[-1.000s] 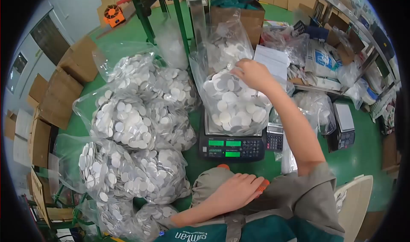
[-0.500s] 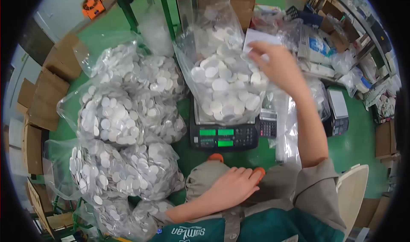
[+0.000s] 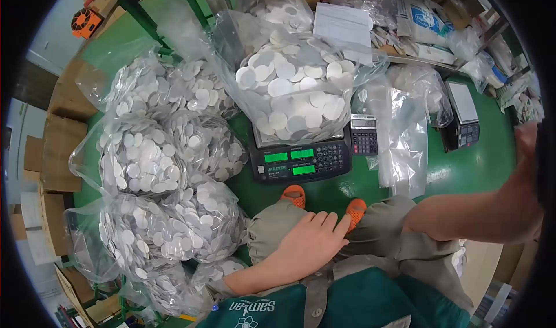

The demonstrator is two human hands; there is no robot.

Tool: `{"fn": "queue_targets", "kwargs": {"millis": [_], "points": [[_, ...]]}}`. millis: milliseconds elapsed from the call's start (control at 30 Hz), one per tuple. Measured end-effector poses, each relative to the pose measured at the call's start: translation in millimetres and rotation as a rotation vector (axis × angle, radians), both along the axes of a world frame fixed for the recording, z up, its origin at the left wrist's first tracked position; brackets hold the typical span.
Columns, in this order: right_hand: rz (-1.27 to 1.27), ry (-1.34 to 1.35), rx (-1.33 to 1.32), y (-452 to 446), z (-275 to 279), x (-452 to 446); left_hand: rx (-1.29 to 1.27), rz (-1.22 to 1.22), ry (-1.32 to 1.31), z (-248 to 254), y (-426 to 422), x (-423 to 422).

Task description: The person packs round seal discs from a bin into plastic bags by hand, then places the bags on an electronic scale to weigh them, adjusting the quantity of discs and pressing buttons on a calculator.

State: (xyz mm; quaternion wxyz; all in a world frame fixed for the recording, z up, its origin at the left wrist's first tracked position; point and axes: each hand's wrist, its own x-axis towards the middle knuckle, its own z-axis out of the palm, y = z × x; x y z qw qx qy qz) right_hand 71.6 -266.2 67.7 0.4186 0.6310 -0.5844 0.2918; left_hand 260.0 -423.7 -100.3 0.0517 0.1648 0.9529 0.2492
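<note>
My left hand (image 3: 313, 239) rests on my lap with its fingers stretched out and nothing in them. My right hand (image 3: 526, 148) is raised at the far right edge, partly cut off and dark, so its fingers cannot be made out. An open clear bag of white and grey discs (image 3: 298, 85) stands on a black digital scale (image 3: 301, 162) with green lit displays. A calculator (image 3: 364, 134) lies right of the scale, beside flat empty plastic bags (image 3: 406, 145). A white paper sheet (image 3: 343, 27) lies behind the disc bag.
Several filled disc bags (image 3: 145, 154) are piled on the left, next to cardboard boxes (image 3: 62, 154). A second scale (image 3: 462, 111) sits at the right. Orange shoes (image 3: 355, 212) show below my lap. An orange fan (image 3: 86, 23) is at the back left.
My right hand has left the open disc bag and swung out to the far right edge. My left hand stays on my lap. The camera view has shifted, showing both shoes.
</note>
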Motion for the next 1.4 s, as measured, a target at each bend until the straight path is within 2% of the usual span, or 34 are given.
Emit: {"fn": "queue_targets", "kwargs": {"millis": [33, 167, 467, 667, 833, 867, 933, 967, 1167, 1300, 1333, 1400], "points": [[-0.015, -0.153, -0.050, -3.1, -4.1, 0.6, 0.006, 0.005, 0.009, -0.3, 0.5, 0.0], [-0.251, -0.451, -0.048, -20.2, -13.8, 11.8, 0.003, 0.014, 0.021, -0.7, 0.6, -0.5], [-0.539, -0.832, 0.322, -21.2, -35.6, -34.8, -0.050, 0.017, 0.032, -1.7, 1.9, 0.3], [-0.556, -0.819, 0.259, -28.0, -45.9, -45.5, -0.058, 0.013, 0.025, -1.3, 2.1, -1.2], [-0.407, -0.736, 0.232, -48.9, -51.4, -47.5, -0.037, 0.011, 0.011, -0.7, 2.9, -1.9], [-0.330, -0.766, 0.087, -63.8, -57.4, -44.7, -0.038, 0.011, 0.012, -0.2, 2.9, -2.2], [-0.277, -0.668, 0.132, -83.0, -72.6, -47.4, -0.040, 0.012, 0.003, 0.5, 3.7, -3.3], [-0.329, -0.657, 0.171, -97.3, -82.5, -45.2, -0.035, 0.015, -0.005, 0.2, 3.9, -3.3], [-0.417, -0.513, 0.821, -190.6, -149.2, -70.1, -0.023, 0.029, 0.005, -0.9, 5.3, -3.8], [-0.429, -0.298, 0.893, -224.4, -203.2, -95.7, 0.039, 0.046, 0.009, -2.4, 4.5, -5.4], [-0.452, -0.371, 0.945, -226.4, -198.8, -93.8, 0.049, 0.049, 0.012, -2.7, 4.0, -5.0], [-0.447, -0.347, 0.933, -221.2, -192.5, -91.2, 0.051, 0.054, 0.008, -3.2, 3.3, -3.7]]}}
